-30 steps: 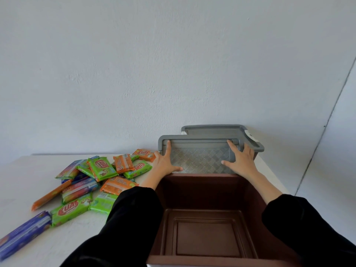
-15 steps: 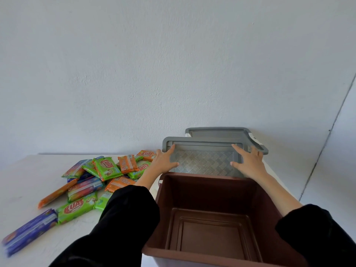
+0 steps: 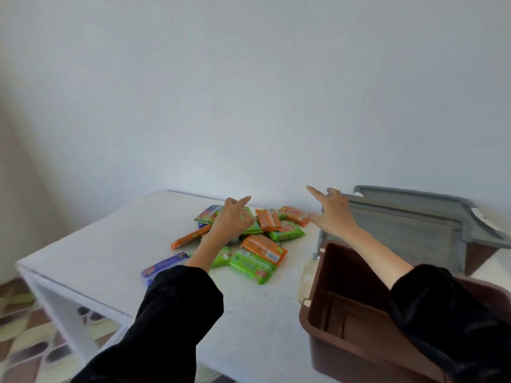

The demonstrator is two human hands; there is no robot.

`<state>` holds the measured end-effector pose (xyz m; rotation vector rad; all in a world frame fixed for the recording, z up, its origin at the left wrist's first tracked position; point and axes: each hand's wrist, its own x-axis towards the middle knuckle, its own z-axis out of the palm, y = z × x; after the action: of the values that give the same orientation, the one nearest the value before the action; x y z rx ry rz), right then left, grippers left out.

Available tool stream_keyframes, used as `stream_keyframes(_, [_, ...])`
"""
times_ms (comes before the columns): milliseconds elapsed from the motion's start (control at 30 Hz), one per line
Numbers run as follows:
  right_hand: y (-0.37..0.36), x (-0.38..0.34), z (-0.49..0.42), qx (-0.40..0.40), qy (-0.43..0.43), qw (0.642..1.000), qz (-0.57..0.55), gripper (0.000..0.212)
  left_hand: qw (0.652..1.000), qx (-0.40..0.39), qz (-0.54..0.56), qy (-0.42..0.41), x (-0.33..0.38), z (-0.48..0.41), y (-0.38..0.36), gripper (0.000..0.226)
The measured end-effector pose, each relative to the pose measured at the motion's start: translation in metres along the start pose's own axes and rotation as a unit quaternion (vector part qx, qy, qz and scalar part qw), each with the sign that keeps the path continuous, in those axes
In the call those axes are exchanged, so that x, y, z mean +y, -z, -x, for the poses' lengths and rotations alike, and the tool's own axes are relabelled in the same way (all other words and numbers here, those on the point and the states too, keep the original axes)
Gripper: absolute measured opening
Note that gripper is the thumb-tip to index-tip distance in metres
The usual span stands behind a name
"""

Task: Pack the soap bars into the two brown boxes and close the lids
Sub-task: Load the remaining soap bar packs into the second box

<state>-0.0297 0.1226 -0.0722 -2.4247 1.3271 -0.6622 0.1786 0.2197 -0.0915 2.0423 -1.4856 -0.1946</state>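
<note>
White table (image 3: 96, 250), empty brown box (image 3: 322, 277) at lower right, soap bars (image 3: 264, 246) heaped at centre.
Left hand (image 3: 231, 222) and right hand (image 3: 334, 214) hover open above the heap, holding nothing; grip bars by their long edges and lay them flat.

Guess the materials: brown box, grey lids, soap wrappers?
Brown box: likely moulded plastic, matte, with a one-piece rounded rim. Grey lids: plastic too by the look, matte, with moulded raised borders. Soap wrappers: brightly printed film with a slight sheen, probably plastic.
</note>
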Motion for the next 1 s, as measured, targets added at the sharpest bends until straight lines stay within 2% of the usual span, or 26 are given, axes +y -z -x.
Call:
stream_keyframes(133, [-0.062, -0.058, -0.007, -0.064, 0.046, 0.997, 0.004, 0.067, 0.994, 0.029, -0.024, 0.099, -0.072, 0.027, 0.027, 0.058])
stream_keyframes(300, [-0.127, -0.103, 0.000, -0.183, 0.077, 0.979, 0.040, 0.075, 0.979, -0.015, -0.061, 0.195, -0.147, 0.051, 0.026, 0.060])
stream_keyframes(433, [-0.154, -0.104, 0.007, -0.368, 0.073, 0.917, 0.135, 0.086, 0.965, -0.074, -0.122, 0.219, -0.176, 0.067, 0.006, 0.064])
stream_keyframes(500, [-0.156, -0.096, 0.007, -0.422, 0.054, 0.885, 0.187, 0.090, 0.961, -0.083, -0.160, 0.209, -0.183, 0.074, -0.004, 0.063])
stream_keyframes(600, [-0.153, -0.085, 0.010, -0.439, 0.035, 0.857, 0.268, 0.092, 0.962, -0.049, -0.186, 0.194, -0.187, 0.081, -0.010, 0.057])
stream_keyframes(667, [-0.149, -0.087, 0.011, -0.459, 0.030, 0.843, 0.279, 0.094, 0.961, -0.041, -0.194, 0.194, -0.187, 0.082, -0.009, 0.054])
stream_keyframes(800, [-0.135, -0.097, 0.016, -0.537, 0.032, 0.806, 0.246, 0.094, 0.957, -0.069, -0.205, 0.191, -0.185, 0.085, -0.004, 0.055])
stream_keyframes(933, [-0.129, -0.096, 0.022, -0.567, 0.077, 0.762, 0.302, 0.097, 0.954, -0.104, -0.207, 0.190, -0.185, 0.088, 0.001, 0.059])
stream_keyframes(1000, [-0.127, -0.100, 0.022, -0.551, 0.109, 0.768, 0.307, 0.094, 0.949, -0.121, -0.213, 0.199, -0.185, 0.087, 0.005, 0.061])
